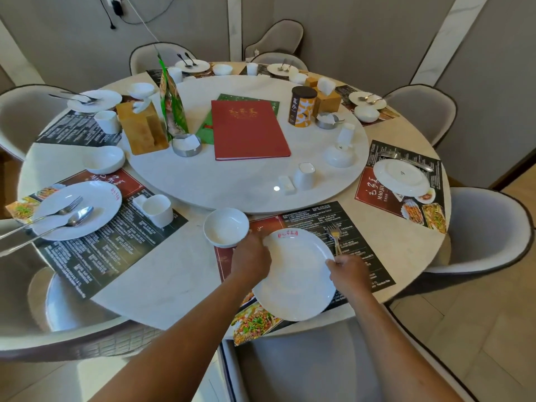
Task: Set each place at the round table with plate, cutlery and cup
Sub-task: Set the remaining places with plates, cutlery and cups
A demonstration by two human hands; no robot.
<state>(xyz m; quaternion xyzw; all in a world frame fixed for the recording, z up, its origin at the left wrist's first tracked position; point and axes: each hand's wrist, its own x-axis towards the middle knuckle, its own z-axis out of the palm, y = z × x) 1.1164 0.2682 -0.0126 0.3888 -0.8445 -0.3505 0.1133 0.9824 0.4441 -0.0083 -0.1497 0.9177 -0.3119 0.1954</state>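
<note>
While our left hand (pixel 251 258) and right hand (pixel 349 271) grip opposite rims of one white plate (pixel 295 278) at the counter's (pixel 179 271) near edge, we count one fork (pixel 335 236) and one bowl (pixel 226 226) beside it.

A plate (pixel 295 274) is lying on the nearest placemat (pixel 316 224), a bowl (pixel 225 226) sitting just left of it and a fork (pixel 335 237) at its right edge — the turntable (pixel 246 181) (menu (pixel 248 130) resting on it) is lying behind.
</note>
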